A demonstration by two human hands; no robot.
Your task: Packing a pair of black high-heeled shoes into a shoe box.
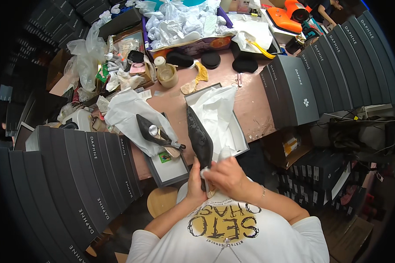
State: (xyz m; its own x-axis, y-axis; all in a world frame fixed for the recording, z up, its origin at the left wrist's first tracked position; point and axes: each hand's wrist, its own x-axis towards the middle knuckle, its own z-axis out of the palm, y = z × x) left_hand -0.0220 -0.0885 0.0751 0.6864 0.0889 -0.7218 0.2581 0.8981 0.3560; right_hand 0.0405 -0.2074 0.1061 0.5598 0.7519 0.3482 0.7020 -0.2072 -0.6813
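White shirt [250, 239] drapes nearest; left hand [195, 186] clasps a pointed, textured black shoe [199, 136], right hand [232, 177] curls round a white wad [225, 153].

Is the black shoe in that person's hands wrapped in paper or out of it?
Out: the black shoe shows bare from its pointed toe to the left hand, with no paper around it.

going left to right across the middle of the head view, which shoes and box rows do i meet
Left row of dark grey boxes → loose black shoe → held black shoe → right row of dark grey boxes.
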